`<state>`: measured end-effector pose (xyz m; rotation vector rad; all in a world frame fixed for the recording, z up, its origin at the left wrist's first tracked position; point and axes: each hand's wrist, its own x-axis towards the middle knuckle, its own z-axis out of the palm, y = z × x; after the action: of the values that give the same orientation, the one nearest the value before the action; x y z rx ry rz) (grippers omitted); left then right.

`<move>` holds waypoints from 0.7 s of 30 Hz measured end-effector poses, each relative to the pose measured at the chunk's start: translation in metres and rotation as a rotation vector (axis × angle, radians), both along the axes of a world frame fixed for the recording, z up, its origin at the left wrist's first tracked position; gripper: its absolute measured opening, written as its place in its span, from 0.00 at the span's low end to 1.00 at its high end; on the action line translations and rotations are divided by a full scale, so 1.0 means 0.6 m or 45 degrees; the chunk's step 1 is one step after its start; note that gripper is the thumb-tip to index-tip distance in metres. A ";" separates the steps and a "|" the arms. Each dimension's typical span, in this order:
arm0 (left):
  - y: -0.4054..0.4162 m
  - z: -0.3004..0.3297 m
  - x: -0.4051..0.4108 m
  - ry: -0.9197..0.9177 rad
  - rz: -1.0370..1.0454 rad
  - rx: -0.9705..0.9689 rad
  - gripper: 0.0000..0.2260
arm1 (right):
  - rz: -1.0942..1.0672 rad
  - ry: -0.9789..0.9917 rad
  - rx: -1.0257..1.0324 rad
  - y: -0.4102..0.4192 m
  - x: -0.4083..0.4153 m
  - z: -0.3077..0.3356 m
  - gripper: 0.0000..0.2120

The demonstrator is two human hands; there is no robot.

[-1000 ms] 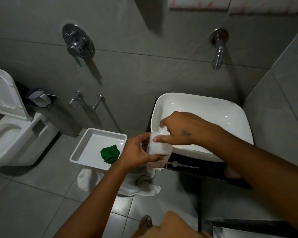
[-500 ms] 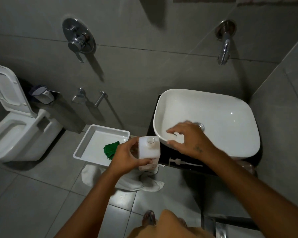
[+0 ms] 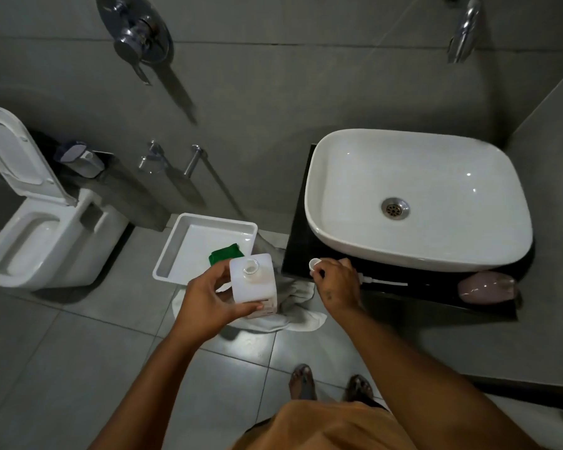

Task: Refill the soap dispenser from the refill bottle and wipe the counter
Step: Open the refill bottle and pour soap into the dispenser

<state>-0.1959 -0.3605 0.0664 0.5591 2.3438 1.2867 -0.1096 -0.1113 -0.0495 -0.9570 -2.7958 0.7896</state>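
Observation:
My left hand (image 3: 210, 300) grips a white square refill bottle (image 3: 255, 282) upright in front of me, its round mouth uncovered. My right hand (image 3: 337, 285) rests at the front left corner of the black counter (image 3: 294, 254) and pinches a small white cap (image 3: 314, 264) at its fingertips. A white pump head with its long tube (image 3: 382, 281) lies on the counter just right of that hand. A pinkish soap dispenser (image 3: 486, 287) lies on its side at the counter's front right. A green cloth (image 3: 225, 253) sits in a white tray (image 3: 176, 254) on the floor.
A white basin (image 3: 416, 199) fills most of the counter, with a wall tap (image 3: 462, 30) above it. A white towel (image 3: 301, 315) lies on the floor under the tray. A toilet (image 3: 39, 235) with its lid up stands at the left. My feet (image 3: 329, 381) are below the counter's front.
My right hand left the bottle's top, passed over the basin rim and came down to the counter's corner with the cap. The bottle's mouth now shows open. My head tilted down.

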 end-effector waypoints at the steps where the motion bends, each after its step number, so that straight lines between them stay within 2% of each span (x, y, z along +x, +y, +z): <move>1: -0.006 0.001 0.000 -0.008 0.008 0.001 0.37 | -0.019 -0.025 0.029 -0.001 -0.007 -0.003 0.07; 4: -0.017 0.001 -0.002 -0.039 0.029 0.001 0.37 | -0.091 -0.062 0.057 -0.003 -0.022 -0.003 0.06; 7: -0.022 0.001 -0.005 -0.049 0.012 0.007 0.37 | -0.125 0.002 0.063 -0.006 -0.026 0.004 0.04; 10: -0.017 -0.001 -0.009 -0.044 -0.036 0.018 0.38 | -0.139 0.061 0.030 -0.005 -0.012 0.017 0.11; 13: 0.004 -0.002 -0.010 -0.053 -0.082 0.051 0.38 | -0.244 0.281 -0.056 0.014 0.027 0.027 0.12; 17: 0.056 0.002 -0.002 -0.076 -0.175 0.093 0.36 | -0.790 0.606 -0.238 0.073 0.142 0.026 0.13; 21: 0.119 0.000 0.015 -0.096 -0.287 0.086 0.36 | -1.361 0.728 -0.268 0.165 0.269 0.027 0.21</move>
<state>-0.1866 -0.2889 0.0662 0.7586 2.1137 1.2628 0.0518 -0.0125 -0.0336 -1.6567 -1.4128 0.9301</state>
